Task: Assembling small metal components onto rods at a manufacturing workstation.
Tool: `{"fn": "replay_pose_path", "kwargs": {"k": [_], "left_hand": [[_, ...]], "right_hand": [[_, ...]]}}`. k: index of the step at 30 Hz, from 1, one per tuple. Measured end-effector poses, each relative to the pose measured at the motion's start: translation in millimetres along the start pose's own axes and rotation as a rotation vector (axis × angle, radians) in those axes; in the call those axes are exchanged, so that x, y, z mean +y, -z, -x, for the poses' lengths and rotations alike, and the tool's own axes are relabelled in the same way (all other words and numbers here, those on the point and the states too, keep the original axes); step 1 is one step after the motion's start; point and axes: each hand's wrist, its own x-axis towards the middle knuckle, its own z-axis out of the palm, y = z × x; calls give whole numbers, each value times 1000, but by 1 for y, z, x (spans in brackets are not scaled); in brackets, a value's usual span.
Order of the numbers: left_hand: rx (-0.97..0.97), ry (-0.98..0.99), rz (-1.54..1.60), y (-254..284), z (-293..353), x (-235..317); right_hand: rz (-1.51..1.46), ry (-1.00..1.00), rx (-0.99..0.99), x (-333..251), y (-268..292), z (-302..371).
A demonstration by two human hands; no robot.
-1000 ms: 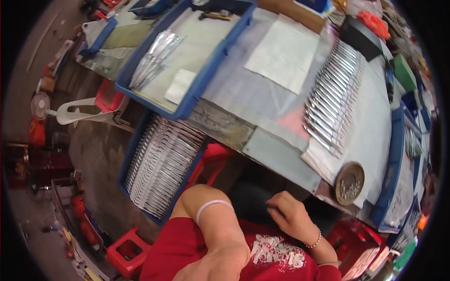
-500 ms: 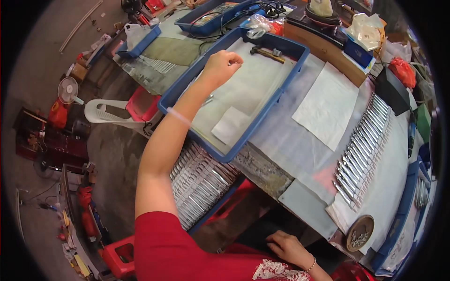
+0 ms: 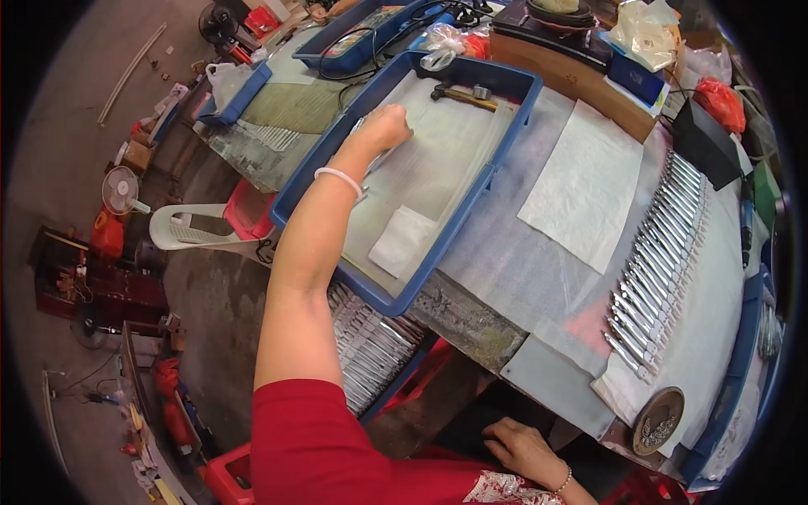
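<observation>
My left hand [image 3: 385, 128] reaches into a blue plastic tray [image 3: 390, 304], over its left side. Its fingers are curled closed; what they hold, if anything, is hidden from above. Slender shiny metal pieces [image 3: 376, 162] lie just beneath and beside this hand, partly covered by it. In the same tray are a hammer [image 3: 465, 97] at the far end and a folded white cloth [image 3: 402, 241] at the near end. My right hand [image 3: 523, 450] rests low near my lap, fingers loosely bent and apart, with nothing seen in it.
On the right of the table stands a long row of shiny metal tools [image 3: 656, 261], beside a white sheet [image 3: 582, 185]. A round dish [image 3: 658, 421] of small metal parts sits at the front edge. Below the tray, another container holds many metal tools [image 3: 374, 345].
My left hand has moved left and slightly nearer within the tray, down to the metal pieces. The view has shifted a little. My right hand stays where it was.
</observation>
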Motion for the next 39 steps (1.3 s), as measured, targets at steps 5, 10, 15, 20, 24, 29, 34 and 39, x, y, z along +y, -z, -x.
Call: {"fn": "replay_pose_path", "kwargs": {"k": [5, 10, 15, 20, 24, 29, 34, 39], "left_hand": [[507, -148, 440, 71, 53, 4], [450, -379, 1359, 119, 178, 131], [367, -552, 1434, 61, 310, 241], [378, -539, 1642, 15, 366, 316], [153, -390, 1920, -6, 394, 345], [-304, -341, 1690, 2, 412, 346], [-554, -388, 1526, -2, 410, 357], [-891, -118, 1648, -1, 416, 369]], "right_hand": [[29, 37, -31, -9, -1, 8], [-122, 96, 40, -21, 6, 19], [-871, 66, 352, -36, 2, 38], [-1349, 254, 875, -30, 16, 80], [-1190, 436, 950, -15, 22, 120], [-975, 173, 1129, -11, 17, 147], [-845, -67, 996, -4, 15, 152], [-918, -71, 822, 0, 25, 158]]}}
